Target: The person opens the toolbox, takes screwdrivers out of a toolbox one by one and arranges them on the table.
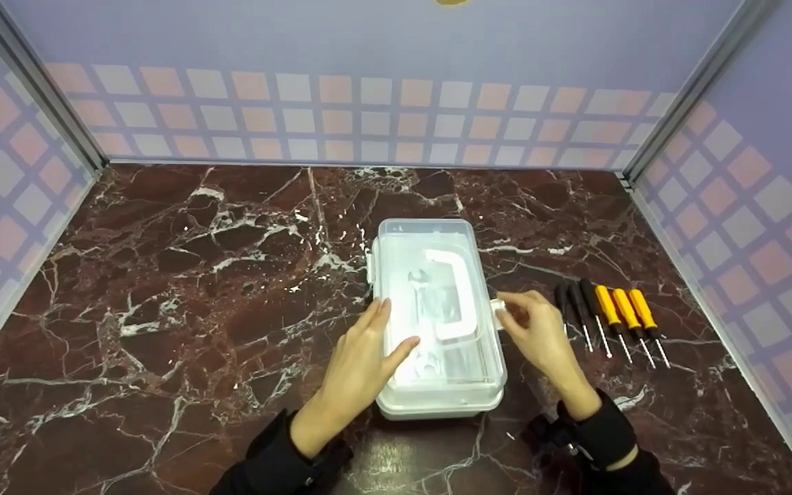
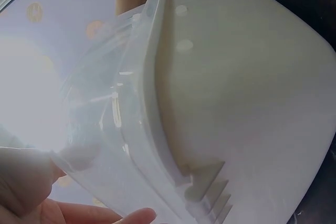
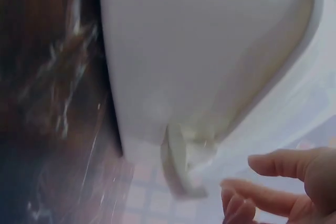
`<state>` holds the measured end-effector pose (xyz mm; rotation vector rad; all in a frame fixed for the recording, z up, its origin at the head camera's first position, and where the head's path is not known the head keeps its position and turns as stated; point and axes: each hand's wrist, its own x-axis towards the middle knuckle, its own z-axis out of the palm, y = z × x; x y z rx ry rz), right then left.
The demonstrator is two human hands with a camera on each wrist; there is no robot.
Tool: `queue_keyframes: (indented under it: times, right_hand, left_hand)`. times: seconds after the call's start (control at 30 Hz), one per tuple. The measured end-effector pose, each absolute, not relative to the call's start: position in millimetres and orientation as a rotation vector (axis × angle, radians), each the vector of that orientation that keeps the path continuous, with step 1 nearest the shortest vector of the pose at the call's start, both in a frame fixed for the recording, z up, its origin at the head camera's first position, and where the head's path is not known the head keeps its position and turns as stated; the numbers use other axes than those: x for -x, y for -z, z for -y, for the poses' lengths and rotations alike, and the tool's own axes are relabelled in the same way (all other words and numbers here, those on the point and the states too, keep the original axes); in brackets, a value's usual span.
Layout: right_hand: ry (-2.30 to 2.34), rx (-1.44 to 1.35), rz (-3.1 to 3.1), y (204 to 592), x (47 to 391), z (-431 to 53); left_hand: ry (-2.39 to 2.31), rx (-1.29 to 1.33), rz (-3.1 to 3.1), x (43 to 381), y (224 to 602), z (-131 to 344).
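A plastic tool box (image 1: 430, 392) with a clear lid and a white carry handle (image 1: 466, 295) lies lengthwise on the table. A silver wrench (image 1: 418, 292) shows through the lid. My left hand (image 1: 361, 364) rests on the lid's left edge, its thumb on top and its fingers extended along the side. At the box's right side is my right hand (image 1: 537, 330), thumb and forefinger apart beside the latch (image 1: 498, 304). In the right wrist view the latch (image 3: 176, 161) stands swung out from the box wall, with a small gap between it and the fingertips.
Right of the box, several screwdrivers lie in a row, some with black handles (image 1: 578, 299) and some with yellow handles (image 1: 617, 309). Another latch (image 1: 370, 268) sits on the box's left side. Checkered panels (image 1: 355, 117) enclose the dark marbled table (image 1: 196, 309).
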<state>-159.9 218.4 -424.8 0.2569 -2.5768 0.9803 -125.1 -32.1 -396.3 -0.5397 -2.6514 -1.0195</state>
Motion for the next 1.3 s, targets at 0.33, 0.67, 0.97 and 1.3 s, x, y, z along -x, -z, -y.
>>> queue_keyframes:
  times: [0.33,0.67,0.97,1.3]
  right_hand:
    - [-1.674,0.021,2.676,445,180,-240]
    - [-2.294,0.038,2.515,457,182,-244]
    - [-2.326,0.049,2.433,445,183,-240]
    - [-2.128,0.066,2.567,434,180,-229]
  left_hand:
    - [1.015,0.543,2.660,126,397,33]
    - [0.999,0.552,2.648,125,397,33]
    - [0.983,0.540,2.666,125,396,33]
    - [0.979,0.539,2.662,124,396,33]
